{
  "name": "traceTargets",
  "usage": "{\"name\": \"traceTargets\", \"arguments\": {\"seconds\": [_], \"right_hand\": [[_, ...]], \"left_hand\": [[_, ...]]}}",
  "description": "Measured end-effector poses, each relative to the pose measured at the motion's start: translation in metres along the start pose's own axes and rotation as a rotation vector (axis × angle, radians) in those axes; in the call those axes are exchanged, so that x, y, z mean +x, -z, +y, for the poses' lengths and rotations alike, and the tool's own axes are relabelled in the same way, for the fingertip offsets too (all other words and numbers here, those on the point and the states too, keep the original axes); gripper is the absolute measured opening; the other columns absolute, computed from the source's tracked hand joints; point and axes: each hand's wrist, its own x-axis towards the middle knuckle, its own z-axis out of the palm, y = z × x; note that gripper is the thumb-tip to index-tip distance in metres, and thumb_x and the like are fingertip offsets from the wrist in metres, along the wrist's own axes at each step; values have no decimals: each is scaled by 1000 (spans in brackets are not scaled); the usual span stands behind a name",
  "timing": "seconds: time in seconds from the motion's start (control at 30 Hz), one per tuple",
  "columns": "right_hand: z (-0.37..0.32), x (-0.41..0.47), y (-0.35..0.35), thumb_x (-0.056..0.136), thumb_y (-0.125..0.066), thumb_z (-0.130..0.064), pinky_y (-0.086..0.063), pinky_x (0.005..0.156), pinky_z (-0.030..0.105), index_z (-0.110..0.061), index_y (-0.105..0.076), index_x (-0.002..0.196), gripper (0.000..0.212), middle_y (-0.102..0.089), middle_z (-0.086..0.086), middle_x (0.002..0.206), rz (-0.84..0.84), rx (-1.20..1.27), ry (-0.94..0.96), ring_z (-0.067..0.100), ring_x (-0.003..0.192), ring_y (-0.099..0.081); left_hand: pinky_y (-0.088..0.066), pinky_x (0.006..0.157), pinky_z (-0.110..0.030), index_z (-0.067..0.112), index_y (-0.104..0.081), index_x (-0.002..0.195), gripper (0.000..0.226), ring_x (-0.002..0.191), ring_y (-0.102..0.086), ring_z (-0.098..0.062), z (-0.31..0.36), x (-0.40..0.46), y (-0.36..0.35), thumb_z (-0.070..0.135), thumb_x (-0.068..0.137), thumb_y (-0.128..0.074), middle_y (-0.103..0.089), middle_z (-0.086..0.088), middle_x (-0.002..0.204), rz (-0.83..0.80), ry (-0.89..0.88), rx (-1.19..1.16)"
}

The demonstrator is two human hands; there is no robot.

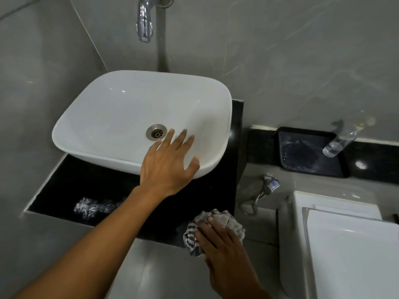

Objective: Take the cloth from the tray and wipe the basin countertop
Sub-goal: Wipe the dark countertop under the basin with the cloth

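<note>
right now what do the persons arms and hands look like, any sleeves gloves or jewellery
Both are bare. The left hand and its forearm show no sleeve up to the picture's lower edge, and no glove, ring, watch or bracelet. The right hand is likewise ungloved, with no ring or wristband in view, and no sleeve on the short stretch of wrist that shows. Fingernails look short and unpainted.

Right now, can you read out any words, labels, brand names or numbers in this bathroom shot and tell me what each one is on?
No readable text anywhere in the head view.
clear bottle: no legible label, blurred.
wall valve: a small blue mark, too blurred to read.
white basin, tap, black tray, cloth and toilet cistern: no print visible.
</note>
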Motion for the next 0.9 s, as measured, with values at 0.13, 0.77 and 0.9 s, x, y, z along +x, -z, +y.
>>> {"name": "traceTargets", "arguments": {"seconds": [0.13, 0.77, 0.9], "right_hand": [[51, 49, 3, 78, -52, -14, -38, 111, 52, -8, -60, 131, 55, -53, 13, 145, 107, -50, -65, 36, 138, -42], [21, 47, -3, 82, -62, -19, -30, 115, 53, -16, -55, 138, 56, -44, 5, 152, 53, 31, -232, 28, 146, -30], [-17, 14, -5, 86, -57, -27, -30, 116, 47, -19, -52, 140, 54, -42, -2, 153, -43, 91, -200, 20, 146, -31]], "left_hand": [[-29, 114, -44, 29, -33, 148, 64, 149, -18, -19, 1, -2, -2, 55, 91, -21, -28, 6, 159, 9, 4, 9], [-48, 93, -42, 31, -37, 145, 65, 146, -26, -19, 0, 0, -4, 57, 86, -30, -33, 9, 157, 59, 46, -32], [-43, 100, -44, 30, -28, 149, 65, 149, -18, -17, 0, -1, 0, 57, 90, -31, -24, 11, 160, 48, 7, -79]]}}
